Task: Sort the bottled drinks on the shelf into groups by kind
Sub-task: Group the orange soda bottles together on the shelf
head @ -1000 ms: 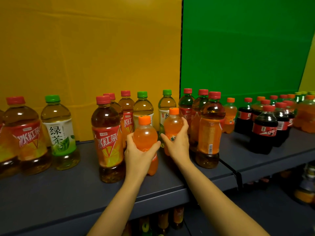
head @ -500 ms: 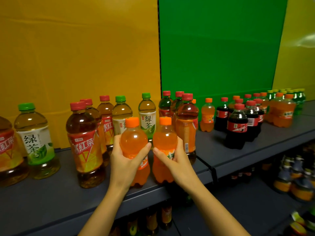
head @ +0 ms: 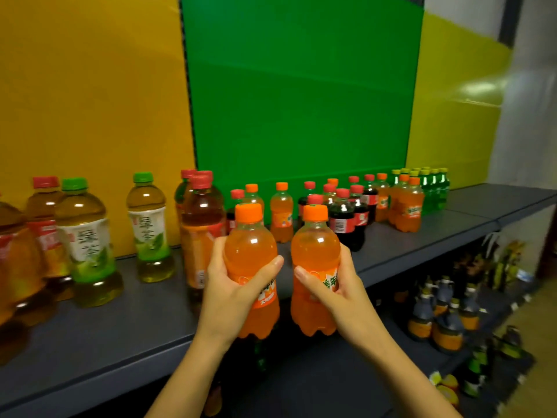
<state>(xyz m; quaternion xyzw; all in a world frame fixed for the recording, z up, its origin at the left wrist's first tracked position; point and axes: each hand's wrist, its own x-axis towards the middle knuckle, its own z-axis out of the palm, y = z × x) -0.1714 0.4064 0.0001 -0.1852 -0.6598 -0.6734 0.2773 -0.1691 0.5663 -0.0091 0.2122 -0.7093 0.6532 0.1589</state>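
My left hand grips a small orange soda bottle and my right hand grips a second orange soda bottle. Both bottles are upright, side by side, lifted off the grey shelf in front of its edge. On the shelf at the left stand green tea bottles and red-capped iced tea bottles. Farther right are cola bottles, more orange soda bottles and green soda bottles.
Yellow and green boards back the shelf. A lower shelf at the right holds more bottles. The right end of the upper shelf is bare.
Both hands have lifted the two orange soda bottles off the shelf and carried them rightward. The view has swung right, showing more of the shelf's right end.
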